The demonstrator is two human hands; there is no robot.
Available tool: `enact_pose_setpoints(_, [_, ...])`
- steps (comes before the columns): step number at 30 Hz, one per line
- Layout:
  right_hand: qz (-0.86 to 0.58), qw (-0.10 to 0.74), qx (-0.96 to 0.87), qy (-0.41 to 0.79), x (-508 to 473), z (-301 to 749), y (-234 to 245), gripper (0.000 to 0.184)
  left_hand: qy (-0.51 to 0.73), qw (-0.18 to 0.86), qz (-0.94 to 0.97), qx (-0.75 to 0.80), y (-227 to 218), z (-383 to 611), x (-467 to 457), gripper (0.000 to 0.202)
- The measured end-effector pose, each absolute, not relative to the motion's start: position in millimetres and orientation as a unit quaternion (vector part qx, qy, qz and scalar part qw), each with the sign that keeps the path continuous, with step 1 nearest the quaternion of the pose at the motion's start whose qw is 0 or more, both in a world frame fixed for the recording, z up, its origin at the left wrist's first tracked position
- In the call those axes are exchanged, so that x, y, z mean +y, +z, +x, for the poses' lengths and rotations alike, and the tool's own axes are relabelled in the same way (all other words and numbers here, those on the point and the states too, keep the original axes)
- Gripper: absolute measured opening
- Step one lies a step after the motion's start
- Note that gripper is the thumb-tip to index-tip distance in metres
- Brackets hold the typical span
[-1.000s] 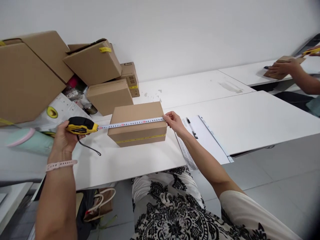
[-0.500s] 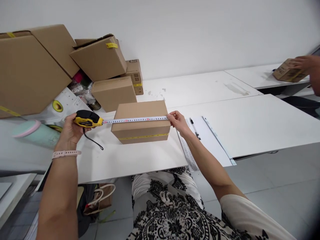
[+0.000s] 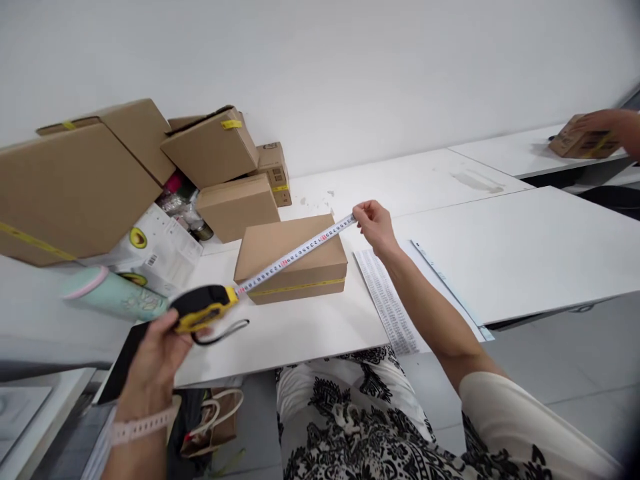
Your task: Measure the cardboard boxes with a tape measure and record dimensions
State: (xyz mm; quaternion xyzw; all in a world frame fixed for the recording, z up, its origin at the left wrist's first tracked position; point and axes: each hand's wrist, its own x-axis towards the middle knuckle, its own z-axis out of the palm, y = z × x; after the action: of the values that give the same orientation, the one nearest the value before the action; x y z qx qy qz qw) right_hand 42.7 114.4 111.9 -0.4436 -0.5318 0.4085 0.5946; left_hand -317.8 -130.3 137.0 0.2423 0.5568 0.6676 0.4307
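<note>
My left hand grips the yellow and black case of a tape measure, with its black wrist strap dangling below. The white blade runs out of the case, slanting up to the right. At its far end my right hand pinches the tip between thumb and fingers. Beneath the blade a closed cardboard box with yellow tape round its side rests on the white table. The blade crosses over the box diagonally; whether it touches the box I cannot tell.
Several cardboard boxes are piled at the left back. A mint-green tumbler lies beside a white box with avocado pictures. Printed sheets lie right of the box. At the far right a co-worker's hand rests on a small carton.
My left hand has moved down and nearer to me with the case, while my right hand has risen with the tip. The blade, level along the box before, now slants across it.
</note>
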Motion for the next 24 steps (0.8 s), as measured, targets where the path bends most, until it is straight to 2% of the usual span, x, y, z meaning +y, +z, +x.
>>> enact_pose_setpoints(2, [-0.423,0.604,-0.551,0.392,133.4,35.9,123.9,0.02,0.581,0.537,0.271,0.548,119.5,-286.9,-160.7,0.059])
enact_pose_setpoints(5, [-0.391,0.568,-0.58,0.434,157.3,18.4,130.2,0.021,0.502,0.664,0.296,0.468,95.1,-228.9,-192.8,0.089])
enact_pose_setpoints(8, [-0.359,0.502,-0.593,0.517,172.4,-0.2,124.1,0.025,0.455,0.741,0.303,0.391,84.5,-169.2,-203.2,0.101])
enact_pose_setpoints(11, [-0.337,0.465,-0.583,0.575,181.8,-12.6,116.2,0.026,0.446,0.765,0.316,0.34,91.0,-122.2,-193.3,0.113])
enact_pose_setpoints(13, [-0.345,0.473,-0.568,0.578,187.6,-16.9,113.6,0.024,0.449,0.765,0.329,0.325,100.7,-101.2,-179.7,0.113])
enact_pose_setpoints(17, [-0.412,0.481,-0.555,0.54,199.0,-21.1,108.9,0.017,0.469,0.749,0.33,0.331,116.4,-79.9,-155.1,0.099])
enact_pose_setpoints(20, [-0.447,0.463,-0.555,0.527,202.7,-23.2,97.8,0.021,0.478,0.744,0.319,0.342,117.4,-74.2,-151.0,0.09])
enact_pose_setpoints(24, [-0.436,0.46,-0.559,0.535,198.4,-23.7,79.7,0.024,0.48,0.748,0.308,0.339,111.0,-78.2,-164.1,0.09])
